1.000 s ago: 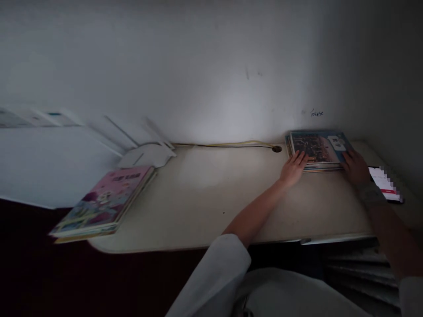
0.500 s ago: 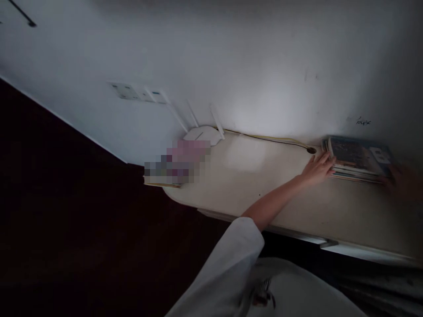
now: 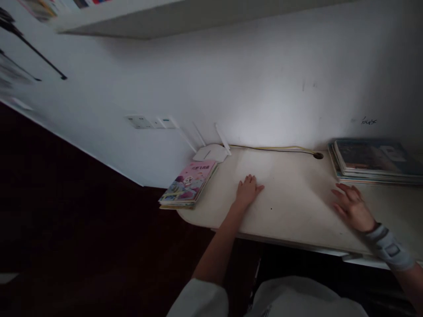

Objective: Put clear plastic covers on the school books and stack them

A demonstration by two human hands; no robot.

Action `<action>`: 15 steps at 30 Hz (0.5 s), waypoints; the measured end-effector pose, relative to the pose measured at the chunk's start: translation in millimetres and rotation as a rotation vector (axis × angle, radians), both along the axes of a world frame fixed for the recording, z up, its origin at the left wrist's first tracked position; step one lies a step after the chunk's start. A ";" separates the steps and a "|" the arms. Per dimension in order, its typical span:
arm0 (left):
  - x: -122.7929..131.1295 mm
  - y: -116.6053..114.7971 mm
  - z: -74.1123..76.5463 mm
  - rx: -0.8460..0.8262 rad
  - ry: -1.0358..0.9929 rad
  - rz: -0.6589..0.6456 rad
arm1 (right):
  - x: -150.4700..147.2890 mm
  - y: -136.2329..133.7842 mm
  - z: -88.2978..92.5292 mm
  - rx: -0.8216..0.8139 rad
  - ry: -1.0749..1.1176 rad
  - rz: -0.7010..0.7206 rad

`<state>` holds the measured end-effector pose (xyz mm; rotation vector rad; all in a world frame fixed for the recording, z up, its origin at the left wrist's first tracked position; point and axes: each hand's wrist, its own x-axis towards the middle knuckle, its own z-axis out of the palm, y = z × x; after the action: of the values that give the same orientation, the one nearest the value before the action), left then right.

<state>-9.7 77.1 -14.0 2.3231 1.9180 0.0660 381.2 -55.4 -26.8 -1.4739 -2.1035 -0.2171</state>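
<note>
My left hand (image 3: 247,190) is over the pale desk (image 3: 287,198), palm down with fingers apart and nothing in it. To its left lies a stack of books with a pink illustrated cover (image 3: 191,181) on top, at the desk's rounded left end. My right hand (image 3: 354,208), a grey band on its wrist, hovers with spread fingers just in front of a second stack of books (image 3: 373,160) with a dark cover on top. A gap shows between that hand and the stack.
A white router (image 3: 211,152) with upright antennas stands against the wall behind the pink-topped stack. Its cables (image 3: 274,148) run along the wall to a round hole (image 3: 318,156) in the desk. Wall sockets (image 3: 148,122) sit at left, and a shelf (image 3: 148,22) juts out above.
Both hands have come off the right-hand stack. My left hand has moved left across the desk, and my right hand has come forward and left. The view has tilted up slightly.
</note>
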 end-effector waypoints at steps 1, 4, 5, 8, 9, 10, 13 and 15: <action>1.3 -2.9 0.3 0.027 -0.012 -0.008 | -5.1 3.5 -5.9 -0.015 0.000 0.019; 6.9 -12.0 8.0 0.061 -0.066 -0.023 | -6.4 11.0 -21.2 -0.057 0.010 0.076; 8.9 -16.2 11.7 0.055 -0.081 -0.026 | -4.1 12.3 -24.9 -0.071 0.019 0.093; 19.6 -37.5 20.1 0.029 -0.085 -0.049 | 2.5 13.4 -30.6 -0.094 0.046 0.108; 25.8 -47.9 21.3 0.023 -0.104 -0.066 | 3.5 13.3 -30.9 -0.101 0.050 0.110; 33.4 -59.5 21.7 0.014 -0.149 -0.089 | 3.7 13.0 -30.5 -0.106 0.054 0.111; 61.6 -96.7 19.4 -0.079 -0.558 -0.146 | 1.0 10.8 -25.9 -0.110 0.081 0.120; 79.0 -117.2 17.2 -0.217 -1.020 -0.076 | -2.3 7.8 -19.9 -0.120 0.110 0.153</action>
<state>69.3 -40.1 3.2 1.6659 1.2226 0.8065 378.9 -47.5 -46.7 -1.3509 -2.1589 0.0476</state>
